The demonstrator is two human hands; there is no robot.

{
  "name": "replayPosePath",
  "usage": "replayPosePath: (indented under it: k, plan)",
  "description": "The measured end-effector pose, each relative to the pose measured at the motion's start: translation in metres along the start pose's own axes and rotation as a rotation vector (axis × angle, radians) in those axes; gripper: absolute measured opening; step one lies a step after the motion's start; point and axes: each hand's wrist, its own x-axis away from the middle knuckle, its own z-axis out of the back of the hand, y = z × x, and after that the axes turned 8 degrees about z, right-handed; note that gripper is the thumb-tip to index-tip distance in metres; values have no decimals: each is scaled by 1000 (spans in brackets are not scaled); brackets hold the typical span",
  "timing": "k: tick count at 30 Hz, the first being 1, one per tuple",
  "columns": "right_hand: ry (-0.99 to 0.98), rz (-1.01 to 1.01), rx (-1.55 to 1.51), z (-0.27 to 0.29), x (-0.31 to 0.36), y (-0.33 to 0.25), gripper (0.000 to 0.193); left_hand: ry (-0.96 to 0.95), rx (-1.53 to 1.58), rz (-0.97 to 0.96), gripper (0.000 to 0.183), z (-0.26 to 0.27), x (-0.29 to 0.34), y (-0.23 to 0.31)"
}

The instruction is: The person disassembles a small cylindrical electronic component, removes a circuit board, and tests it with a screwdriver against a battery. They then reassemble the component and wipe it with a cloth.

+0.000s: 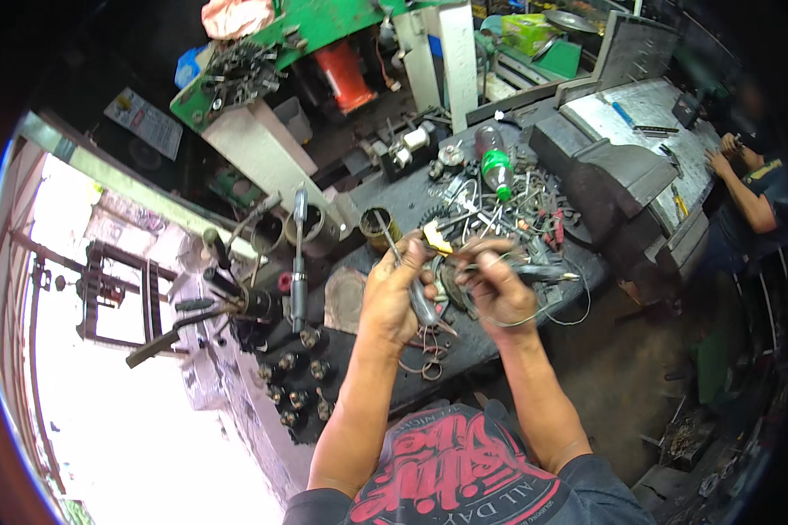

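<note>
My left hand (390, 302) is closed round a screwdriver (423, 308), its clear greyish handle below my fingers and its shaft pointing up and away. A small yellow piece (438, 238) shows at my left fingertips, between the two hands. My right hand (505, 297) is closed in a pinch just to the right; what its fingers hold is too small and blurred to name. Beside it a dark tool with a pointed tip (547, 272) sticks out to the right, and a thin wire (587, 306) loops near the wrist. Whether my right hand grips either is unclear.
Loose metal parts and tools (525, 206) crowd the dark workbench, with a green-labelled bottle (495, 162) among them. Metal cans (320, 232), a ratchet-like tool (299, 262) and several small dark parts (298, 398) stand at the left. Another person (753, 197) works at the far right.
</note>
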Motion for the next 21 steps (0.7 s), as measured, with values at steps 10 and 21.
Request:
replayPosePath:
  k: [10,21]
  plan:
    - [-75,13,554,-24,59,-27,21,56,745,226,28,65,-18,-13]
    - [-148,346,1148,-24,52,-36,22,37,709,234,33,42,-22,-29]
